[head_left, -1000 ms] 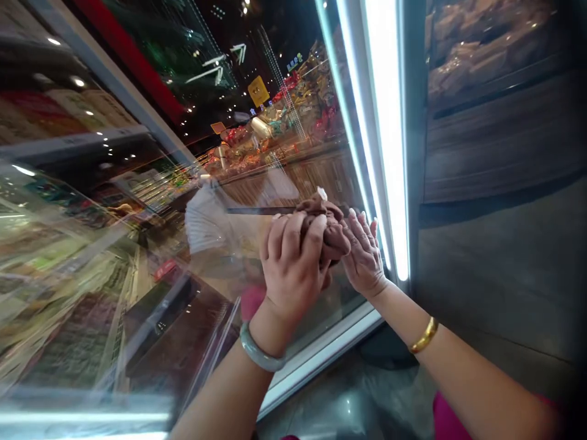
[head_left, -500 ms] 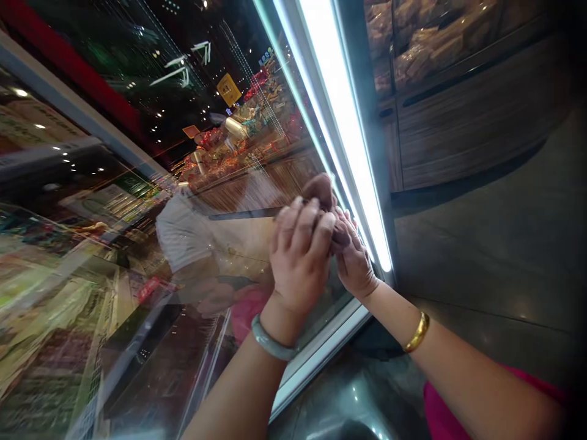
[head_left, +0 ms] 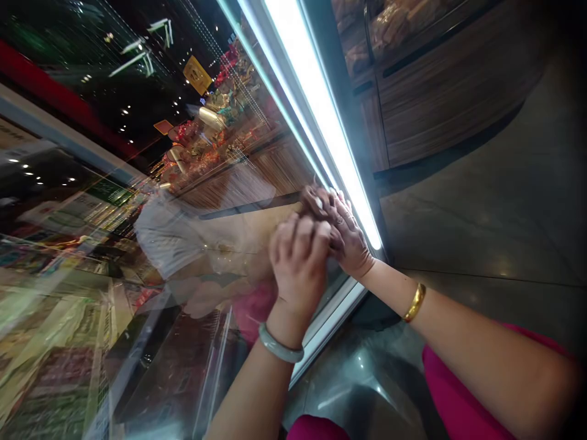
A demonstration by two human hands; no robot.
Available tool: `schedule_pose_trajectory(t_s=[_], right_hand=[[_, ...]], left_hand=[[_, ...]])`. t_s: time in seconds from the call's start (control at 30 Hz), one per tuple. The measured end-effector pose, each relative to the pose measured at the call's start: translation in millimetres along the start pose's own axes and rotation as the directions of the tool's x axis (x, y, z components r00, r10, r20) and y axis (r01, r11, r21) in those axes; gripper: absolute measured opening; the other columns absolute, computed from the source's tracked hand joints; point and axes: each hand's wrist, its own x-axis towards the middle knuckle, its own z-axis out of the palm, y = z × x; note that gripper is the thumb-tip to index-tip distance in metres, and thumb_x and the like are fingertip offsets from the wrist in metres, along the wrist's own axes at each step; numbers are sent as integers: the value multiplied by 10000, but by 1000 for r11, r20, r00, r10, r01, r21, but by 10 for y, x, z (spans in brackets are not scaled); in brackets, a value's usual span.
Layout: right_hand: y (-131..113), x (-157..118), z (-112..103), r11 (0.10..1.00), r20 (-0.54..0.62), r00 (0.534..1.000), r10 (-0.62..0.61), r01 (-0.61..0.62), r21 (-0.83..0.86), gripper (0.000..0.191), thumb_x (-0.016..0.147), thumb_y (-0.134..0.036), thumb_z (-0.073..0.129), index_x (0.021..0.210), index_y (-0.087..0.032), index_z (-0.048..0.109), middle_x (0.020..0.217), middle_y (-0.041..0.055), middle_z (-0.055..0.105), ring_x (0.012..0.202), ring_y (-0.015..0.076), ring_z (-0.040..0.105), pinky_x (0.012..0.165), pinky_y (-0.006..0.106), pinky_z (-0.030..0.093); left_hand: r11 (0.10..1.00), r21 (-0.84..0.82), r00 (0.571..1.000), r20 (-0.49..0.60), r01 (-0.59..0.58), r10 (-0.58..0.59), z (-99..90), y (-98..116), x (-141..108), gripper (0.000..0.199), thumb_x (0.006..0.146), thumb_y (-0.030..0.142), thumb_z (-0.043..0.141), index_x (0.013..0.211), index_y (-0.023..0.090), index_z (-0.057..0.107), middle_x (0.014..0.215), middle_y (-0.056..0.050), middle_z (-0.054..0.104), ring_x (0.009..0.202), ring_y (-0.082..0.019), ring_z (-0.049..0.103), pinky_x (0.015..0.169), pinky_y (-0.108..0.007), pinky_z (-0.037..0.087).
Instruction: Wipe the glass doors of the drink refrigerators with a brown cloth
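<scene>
A bunched brown cloth (head_left: pixel 313 199) lies against the glass door (head_left: pixel 215 244) of a lit display case, close to its bright light strip (head_left: pixel 321 98). My left hand (head_left: pixel 299 263), with a pale bangle at the wrist, has its fingers curled at the cloth's lower left part. My right hand (head_left: pixel 352 244), with a gold bracelet on its arm, presses the cloth from the right, its fingers lying along the frame beside the light. Part of the cloth is hidden under both hands, and the left fingers are slightly blurred.
Behind the glass, packaged goods (head_left: pixel 55 379) sit on shelves at lower left. Reflections of a person and of colourful goods cover the pane. A wood-panelled display stand (head_left: pixel 440 104) with wrapped items is at upper right, above a dark shiny floor (head_left: pixel 481 232).
The cloth has shifted and refolded between my hands, its upper fold now lower and further left. My left hand has dropped slightly. The whole view has shifted a little.
</scene>
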Motion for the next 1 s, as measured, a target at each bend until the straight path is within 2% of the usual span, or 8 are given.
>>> schedule_pose_trajectory(t_s=[0.13, 0.33, 0.5, 0.6, 0.7, 0.77, 0.9, 1.0], right_hand=[[-86, -57, -38, 1000, 101, 995, -21, 19, 16, 651, 1042, -339, 423, 1670, -279, 259, 1705, 92, 362, 1618, 305, 248, 1305, 626, 307], [-186, -27, -91, 996, 92, 992, -84, 82, 21, 640, 1061, -353, 410, 1674, -278, 241, 1709, 102, 351, 1612, 282, 273, 1315, 616, 279], [-105, -115, -140, 986, 230, 959, -163, 163, 20, 566, 1046, -289, 437, 1611, -297, 394, 1647, 73, 464, 1582, 253, 343, 1300, 581, 334], [-158, -146, -131, 983, 234, 955, -183, 186, 12, 569, 1043, -281, 446, 1610, -279, 396, 1638, 85, 471, 1582, 257, 335, 1297, 582, 338], [-266, -133, -81, 989, 196, 970, -143, 147, -6, 627, 1039, -218, 446, 1647, -297, 312, 1667, 77, 422, 1597, 256, 287, 1310, 595, 308], [-314, -129, -40, 990, 165, 977, -138, 138, 7, 657, 1035, -171, 434, 1660, -296, 273, 1675, 81, 406, 1604, 246, 267, 1308, 598, 311], [-321, -157, 6, 983, 152, 971, -184, 180, 41, 565, 1038, -286, 508, 1595, -285, 411, 1669, 100, 413, 1595, 273, 299, 1289, 624, 331], [-324, -171, 5, 978, 197, 958, -207, 201, 53, 479, 1030, -235, 508, 1502, -315, 533, 1626, 71, 484, 1570, 256, 356, 1279, 598, 365]], left_hand=[[998, -19, 989, 138, -59, 61, 80, 66, -417, 305, 934, 188, 633, 1228, 218, 708, 1204, -115, 757, 1253, -276, 628, 1202, -436, 352], [998, 51, 999, 45, 21, -23, 28, 51, -416, 315, 943, 244, 618, 1246, 250, 706, 1246, -115, 745, 1293, -275, 609, 1200, -440, 313], [996, 70, 995, 78, 52, -58, 148, 200, -793, 301, 942, 222, 598, 1217, 234, 722, 1156, -122, 776, 1213, -257, 662, 1172, -420, 339], [998, 68, 994, 103, 11, -18, 2, 56, -722, 285, 941, 216, 640, 1208, 268, 727, 1181, -93, 779, 1241, -240, 651, 1184, -407, 303], [990, 110, 996, -15, 84, -82, -196, -82, -468, 300, 941, 243, 629, 1226, 262, 723, 1246, -109, 749, 1285, -260, 615, 1180, -432, 283], [978, 135, 984, -91, 162, -151, -234, -43, -416, 312, 937, 260, 621, 1231, 242, 723, 1262, -130, 733, 1291, -285, 600, 1161, -453, 299], [967, 123, 974, -11, 225, -225, -135, 207, -738, 287, 935, 220, 612, 1194, 217, 736, 1180, -134, 755, 1222, -288, 624, 1107, -445, 359], [976, 106, 980, 30, 191, -195, -192, 146, -914, 251, 941, 205, 616, 1153, 235, 749, 1114, -111, 773, 1122, -257, 661, 1080, -424, 370]])
